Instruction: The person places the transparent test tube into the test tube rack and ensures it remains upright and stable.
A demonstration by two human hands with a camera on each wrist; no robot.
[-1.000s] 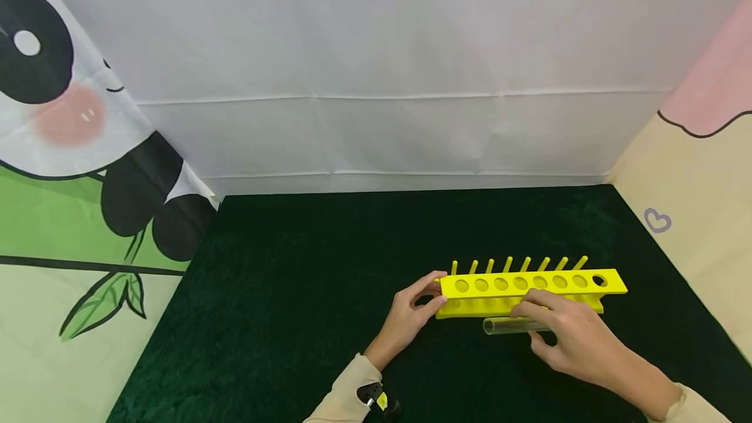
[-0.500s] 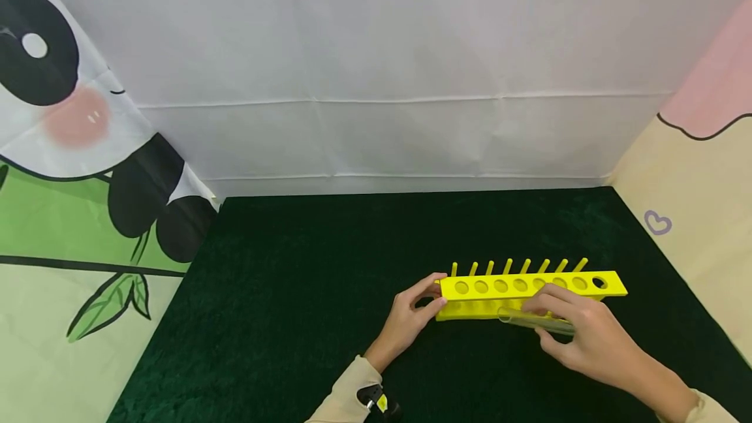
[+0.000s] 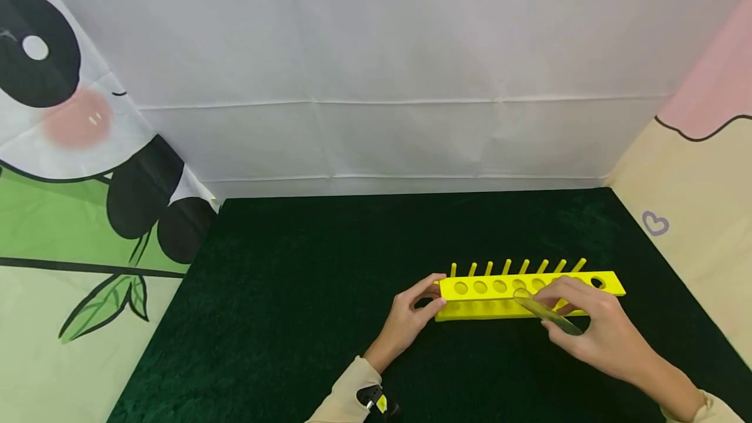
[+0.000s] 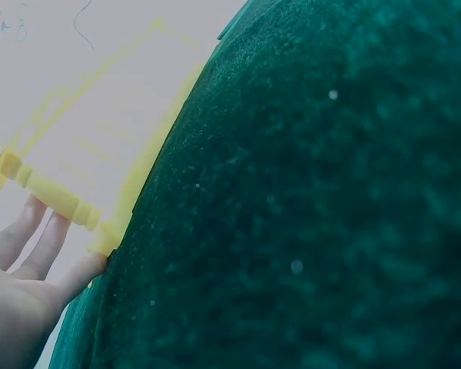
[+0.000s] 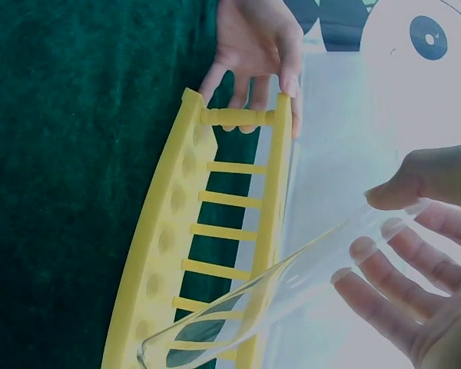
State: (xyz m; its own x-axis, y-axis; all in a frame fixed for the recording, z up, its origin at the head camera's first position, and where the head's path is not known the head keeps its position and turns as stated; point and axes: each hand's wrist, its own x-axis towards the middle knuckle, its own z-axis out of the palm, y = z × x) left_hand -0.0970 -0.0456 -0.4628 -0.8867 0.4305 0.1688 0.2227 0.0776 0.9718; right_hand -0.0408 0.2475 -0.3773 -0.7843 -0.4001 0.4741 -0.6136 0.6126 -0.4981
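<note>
A yellow test tube rack (image 3: 482, 309) stands on the dark green cloth, right of centre in the head view. My left hand (image 3: 401, 324) grips its left end, thumb in front; the left wrist view shows fingers around the rack's end post (image 4: 58, 198). A clear test tube (image 3: 543, 312) is pinched between the thumb and fingertips of my right hand (image 3: 608, 328), in front of the rack. It leans, with its round rim up and to the left, overlapping the rack's front in this view. In the right wrist view the glass (image 5: 246, 307) crosses before the rack's rungs.
Round holes run along the rack's top plate, and several upright yellow pegs (image 3: 507, 266) line its back. Green cloth (image 3: 294, 292) spreads left of and behind the rack. A white sheet (image 3: 376, 70) hangs at the back, with printed curtains on both sides.
The test tube has turned from lying nearly level to leaning, its left end raised. My right hand has shifted slightly right. My left hand and the rack have stayed put.
</note>
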